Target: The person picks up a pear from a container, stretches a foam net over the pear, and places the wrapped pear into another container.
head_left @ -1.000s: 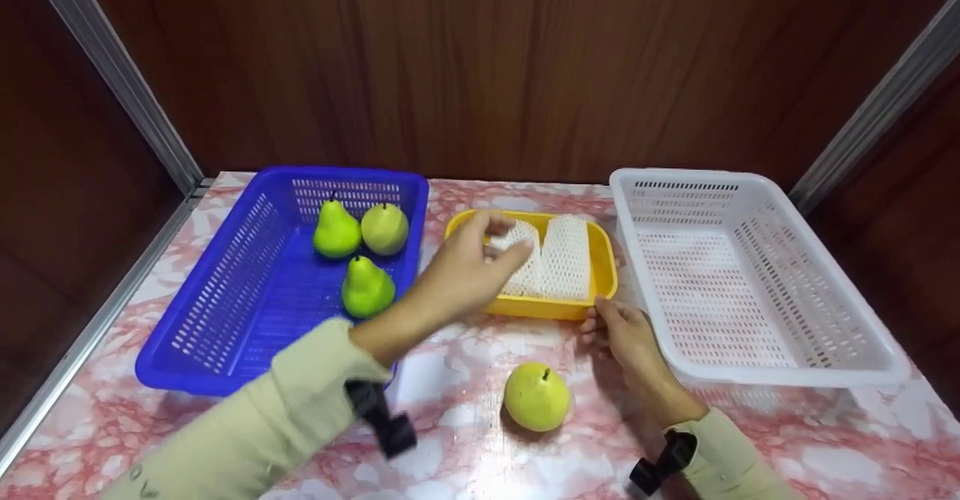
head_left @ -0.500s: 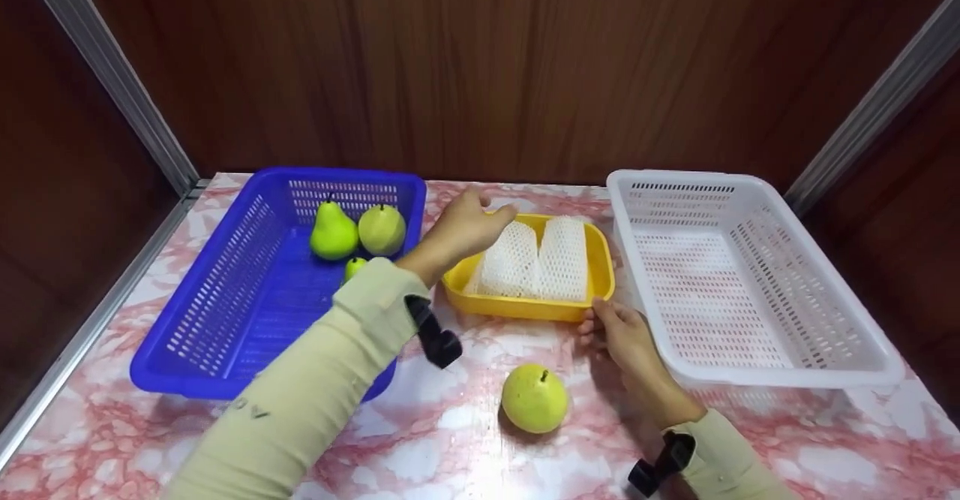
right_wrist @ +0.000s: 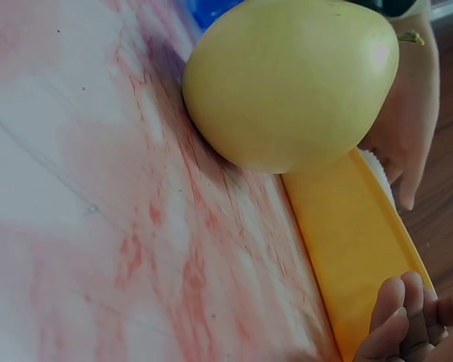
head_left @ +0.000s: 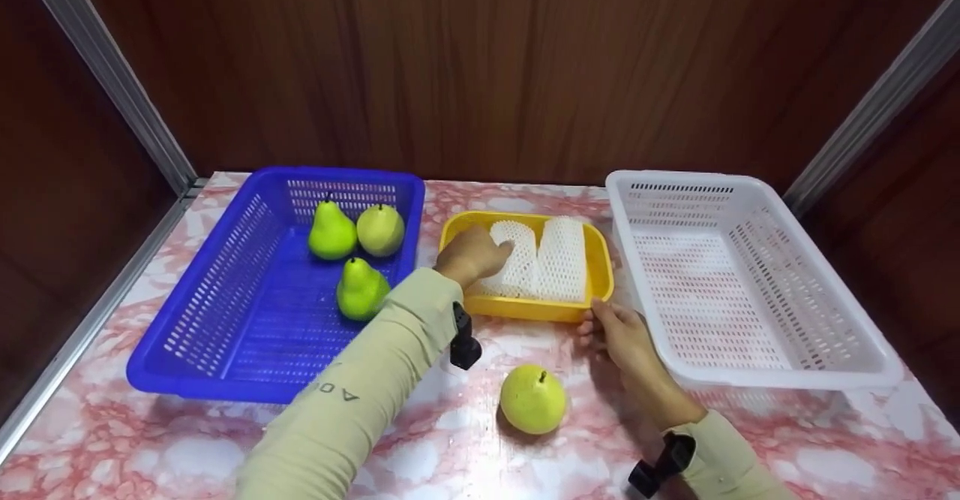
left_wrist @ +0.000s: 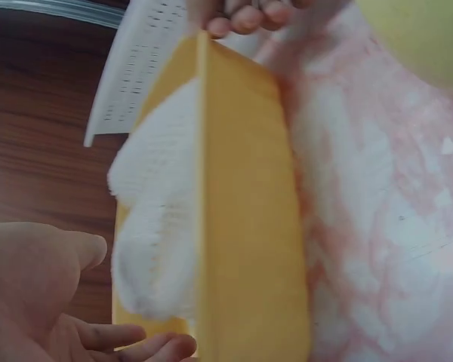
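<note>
A yellow tray sits between two baskets, with two white foam net sleeves lying in it side by side. My left hand reaches over the tray's left end. In the left wrist view its thumb is spread from the fingers, which dip behind the rim beside the nearer foam sleeve; nothing is held. At the tray's front right corner, my right hand holds the rim with its fingers bent. A round yellow-green pear stands on the table in front of the tray.
On the left, a blue basket contains two green pears and a rounder pale one. A white basket stands on the right, close beside my right hand. Brown wood-look panels enclose the back and sides.
My left hand has swung over the tray's left side and lowered into its left end. My right hand stays at the corner, and the pear on the table keeps its place.
</note>
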Available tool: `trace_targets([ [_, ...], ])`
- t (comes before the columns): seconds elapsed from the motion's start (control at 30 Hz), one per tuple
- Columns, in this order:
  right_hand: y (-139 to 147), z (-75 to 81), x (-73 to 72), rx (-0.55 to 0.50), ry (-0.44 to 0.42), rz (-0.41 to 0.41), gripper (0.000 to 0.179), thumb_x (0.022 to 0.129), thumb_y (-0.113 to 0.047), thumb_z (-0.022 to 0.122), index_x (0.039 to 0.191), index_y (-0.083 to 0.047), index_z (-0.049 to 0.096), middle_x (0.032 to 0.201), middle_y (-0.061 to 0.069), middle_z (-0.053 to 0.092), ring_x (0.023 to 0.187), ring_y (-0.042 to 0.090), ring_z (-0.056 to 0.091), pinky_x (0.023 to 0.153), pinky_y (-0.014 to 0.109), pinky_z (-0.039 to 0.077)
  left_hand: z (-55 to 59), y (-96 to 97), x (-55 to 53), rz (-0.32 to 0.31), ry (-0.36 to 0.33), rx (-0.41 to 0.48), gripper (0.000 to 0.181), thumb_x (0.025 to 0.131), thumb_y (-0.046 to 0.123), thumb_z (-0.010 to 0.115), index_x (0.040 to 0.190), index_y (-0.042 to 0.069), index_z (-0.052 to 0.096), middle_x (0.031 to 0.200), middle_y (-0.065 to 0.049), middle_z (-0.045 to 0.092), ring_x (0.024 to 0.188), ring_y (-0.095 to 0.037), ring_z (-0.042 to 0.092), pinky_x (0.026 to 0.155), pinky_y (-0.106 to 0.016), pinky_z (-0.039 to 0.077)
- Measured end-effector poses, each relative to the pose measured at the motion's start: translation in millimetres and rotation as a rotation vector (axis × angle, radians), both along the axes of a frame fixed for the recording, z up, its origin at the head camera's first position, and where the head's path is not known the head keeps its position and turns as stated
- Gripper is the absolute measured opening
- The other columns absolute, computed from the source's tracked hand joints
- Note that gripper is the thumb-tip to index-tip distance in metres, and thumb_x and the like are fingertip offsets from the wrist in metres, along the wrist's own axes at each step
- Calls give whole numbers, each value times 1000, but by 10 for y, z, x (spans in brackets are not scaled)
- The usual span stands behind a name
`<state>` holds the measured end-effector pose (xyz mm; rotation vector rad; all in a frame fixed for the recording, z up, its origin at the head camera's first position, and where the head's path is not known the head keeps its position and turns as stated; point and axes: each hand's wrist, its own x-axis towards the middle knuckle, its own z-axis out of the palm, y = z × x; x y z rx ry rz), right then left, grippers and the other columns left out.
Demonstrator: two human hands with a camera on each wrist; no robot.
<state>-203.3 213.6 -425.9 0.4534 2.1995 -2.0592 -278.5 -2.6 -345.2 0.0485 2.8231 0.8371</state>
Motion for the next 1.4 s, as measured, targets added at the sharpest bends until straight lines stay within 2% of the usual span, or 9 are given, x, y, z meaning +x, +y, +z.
trace_targets([
  [0.23,2,-8,16,8,5,3,34,110,-28,46,91,-6,63,70,-1,67,59,9,63,50,22,43,-76,56,57,9,-51,-64,51,104,49,49,118,4,70,126,-9,68,103,-23,65,89,-41,54],
  [0.4,4,-3,18,5,6,3,34,110,-29,46,93,-5,63,70,-1,67,59,9,63,50,23,43,-69,56,46,32,-33,-53,48,102,46,53,121,4,69,125,-9,68,104,-24,66,89,-42,54],
  [0.5,3,-2,17,7,6,1,34,110,-29,46,92,-5,63,70,0,67,59,10,63,50,23,43,-53,36,20,47,-13,-25,42,101,41,55,116,4,70,118,-9,70,102,-25,65,87,-43,55],
  [0.67,-3,-3,10,6,2,4,35,110,-29,45,92,-5,63,70,-1,67,59,9,63,50,23,43,-25,-33,-9,81,1,57,29,98,31,58,104,4,68,102,-7,66,94,-24,62,85,-42,53],
  [0.8,1,0,6,6,-3,2,35,110,-29,44,93,-4,63,71,-1,67,60,10,64,51,22,43,8,-93,-23,98,28,147,27,97,25,59,108,1,66,102,-8,64,92,-24,58,86,-42,52],
  [0.97,10,0,3,-4,-9,-1,34,110,-29,44,96,-3,62,71,-2,67,61,10,64,52,22,43,49,-158,-62,59,78,261,26,94,15,59,110,-3,66,101,-11,65,88,-23,57,87,-37,55],
  [1.13,1,-17,14,-36,18,-4,33,110,-26,46,92,-4,62,70,-2,66,59,8,64,50,20,42,50,-233,-93,62,62,404,22,95,11,59,111,-2,68,99,-10,67,84,-19,60,82,-32,59],
  [1.27,4,-16,17,-37,19,1,33,110,-26,46,92,-5,63,70,-2,66,59,8,64,50,20,42,82,-307,-105,72,53,451,25,96,12,59,116,-1,67,108,-14,69,89,-21,64,83,-33,60],
  [1.4,18,-5,5,-32,7,16,35,110,-28,45,92,-5,63,70,-2,66,60,9,64,51,21,43,131,-357,-99,64,71,447,28,96,12,58,119,-1,68,110,-15,70,90,-22,65,83,-34,60],
])
